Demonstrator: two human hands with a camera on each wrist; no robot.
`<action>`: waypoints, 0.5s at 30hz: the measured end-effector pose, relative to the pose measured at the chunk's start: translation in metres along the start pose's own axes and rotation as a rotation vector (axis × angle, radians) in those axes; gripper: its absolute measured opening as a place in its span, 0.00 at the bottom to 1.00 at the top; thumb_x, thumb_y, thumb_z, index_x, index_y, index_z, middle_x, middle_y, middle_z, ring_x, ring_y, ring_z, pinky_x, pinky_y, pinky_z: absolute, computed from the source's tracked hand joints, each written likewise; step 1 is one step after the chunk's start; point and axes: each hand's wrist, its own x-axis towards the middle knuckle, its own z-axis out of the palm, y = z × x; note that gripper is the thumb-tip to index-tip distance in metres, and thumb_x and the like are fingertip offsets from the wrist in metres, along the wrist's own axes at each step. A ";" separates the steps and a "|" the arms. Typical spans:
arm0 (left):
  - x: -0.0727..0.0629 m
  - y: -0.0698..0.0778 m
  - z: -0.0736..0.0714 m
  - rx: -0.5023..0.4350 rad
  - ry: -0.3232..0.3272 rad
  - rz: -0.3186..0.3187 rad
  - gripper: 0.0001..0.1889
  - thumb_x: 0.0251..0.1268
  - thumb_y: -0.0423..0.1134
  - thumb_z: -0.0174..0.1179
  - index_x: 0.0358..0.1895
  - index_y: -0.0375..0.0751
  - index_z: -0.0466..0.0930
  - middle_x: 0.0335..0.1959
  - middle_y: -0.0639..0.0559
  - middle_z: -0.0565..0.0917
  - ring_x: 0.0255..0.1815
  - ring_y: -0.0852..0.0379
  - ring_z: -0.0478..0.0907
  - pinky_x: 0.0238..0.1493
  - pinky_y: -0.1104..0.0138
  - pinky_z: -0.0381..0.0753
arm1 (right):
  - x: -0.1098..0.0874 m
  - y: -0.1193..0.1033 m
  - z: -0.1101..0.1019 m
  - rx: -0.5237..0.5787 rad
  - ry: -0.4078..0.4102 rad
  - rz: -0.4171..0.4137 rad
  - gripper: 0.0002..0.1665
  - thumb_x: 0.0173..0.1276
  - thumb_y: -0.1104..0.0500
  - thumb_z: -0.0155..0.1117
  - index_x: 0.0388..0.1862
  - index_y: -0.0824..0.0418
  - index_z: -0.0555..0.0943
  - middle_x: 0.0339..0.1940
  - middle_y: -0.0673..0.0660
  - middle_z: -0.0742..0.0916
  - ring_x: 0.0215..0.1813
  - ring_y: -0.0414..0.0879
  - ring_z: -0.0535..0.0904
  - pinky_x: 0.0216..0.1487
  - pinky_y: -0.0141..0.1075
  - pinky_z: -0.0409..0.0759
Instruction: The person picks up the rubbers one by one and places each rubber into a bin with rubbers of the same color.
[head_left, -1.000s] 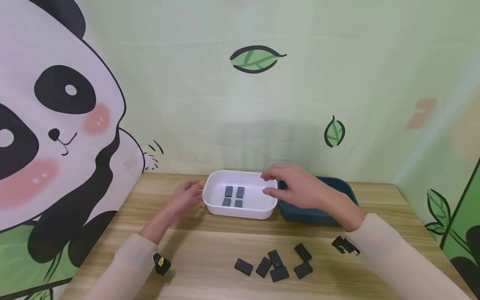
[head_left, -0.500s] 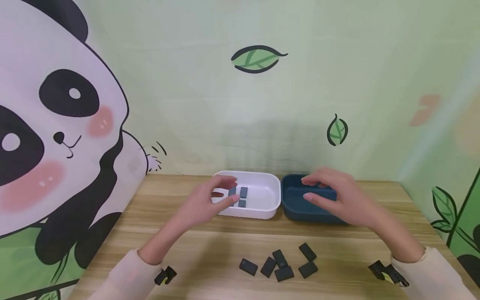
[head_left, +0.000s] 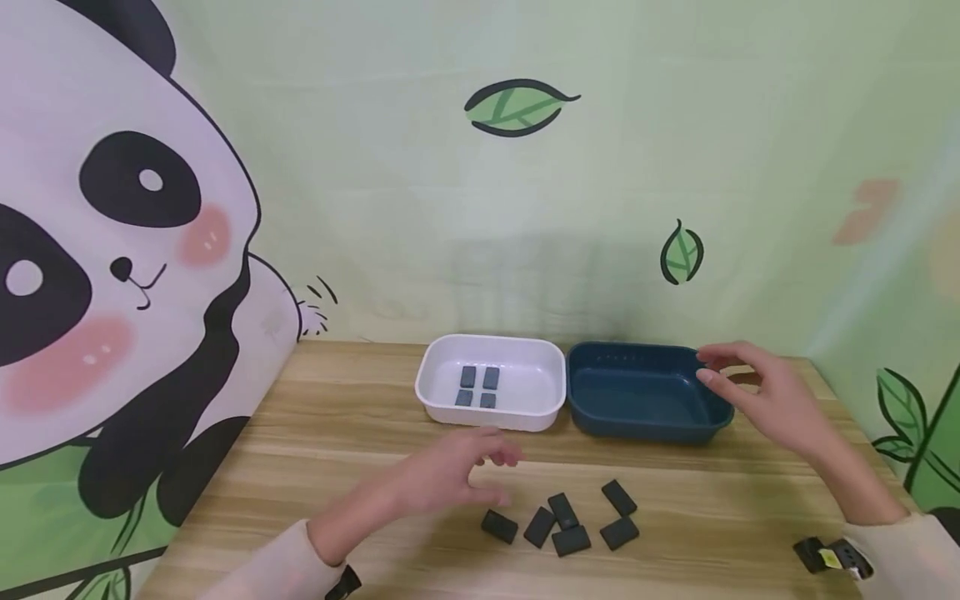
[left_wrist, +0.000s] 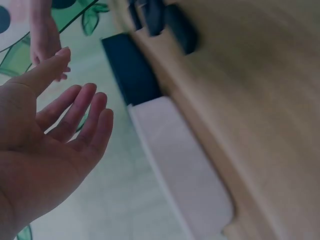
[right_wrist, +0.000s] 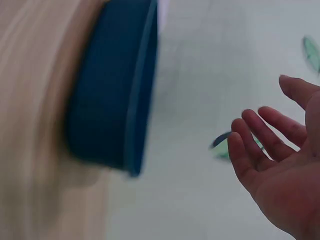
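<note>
My left hand (head_left: 450, 471) hovers with relaxed fingers and holds nothing, just left of several small black rectangular blocks (head_left: 572, 541) lying loose on the table. In the left wrist view its palm and spread fingers (left_wrist: 90, 117) show. My right hand (head_left: 772, 404), also holding nothing, is at the right end of a dark blue tray (head_left: 645, 431), fingertips overlapping its rim in the head view. To the left of that tray stands a white tray (head_left: 487, 417) with several grey-blue rectangular pieces (head_left: 491, 378) on its floor, laid in two rows.
The two trays stand side by side at the back of the wooden table (head_left: 360, 400). Behind them rises a light green backdrop (head_left: 570, 208) with a printed panda (head_left: 150, 250) and leaves. Small black devices (head_left: 832, 557) are strapped at both wrists.
My left hand has gone from the white tray's left end, across its front, to the black blocks. My right hand has moved right, from over the white tray to the blue tray's far end.
</note>
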 end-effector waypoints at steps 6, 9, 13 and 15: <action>-0.002 -0.011 0.026 0.038 -0.126 -0.007 0.24 0.65 0.42 0.77 0.62 0.43 0.84 0.56 0.58 0.84 0.58 0.63 0.80 0.63 0.68 0.79 | -0.004 0.047 0.001 -0.006 0.035 0.111 0.23 0.82 0.54 0.63 0.67 0.67 0.80 0.59 0.69 0.86 0.52 0.28 0.76 0.47 0.13 0.72; -0.003 -0.015 0.035 0.072 -0.175 -0.013 0.21 0.66 0.42 0.76 0.61 0.45 0.85 0.56 0.60 0.83 0.59 0.64 0.79 0.64 0.69 0.79 | -0.005 0.069 0.004 -0.026 0.032 0.165 0.25 0.83 0.52 0.62 0.67 0.69 0.79 0.60 0.71 0.85 0.57 0.47 0.81 0.45 0.15 0.72; -0.006 -0.020 0.045 0.096 -0.191 -0.023 0.18 0.67 0.41 0.75 0.58 0.48 0.86 0.54 0.62 0.83 0.57 0.67 0.79 0.63 0.70 0.79 | -0.004 0.095 0.013 -0.008 0.024 0.229 0.28 0.84 0.52 0.60 0.69 0.73 0.77 0.61 0.74 0.84 0.58 0.64 0.81 0.41 0.19 0.76; -0.007 -0.021 0.048 0.098 -0.184 -0.024 0.17 0.66 0.40 0.76 0.57 0.49 0.87 0.52 0.62 0.83 0.55 0.68 0.79 0.62 0.70 0.79 | -0.003 0.106 0.018 0.038 0.017 0.258 0.30 0.84 0.53 0.59 0.70 0.75 0.74 0.61 0.76 0.82 0.55 0.52 0.84 0.41 0.22 0.81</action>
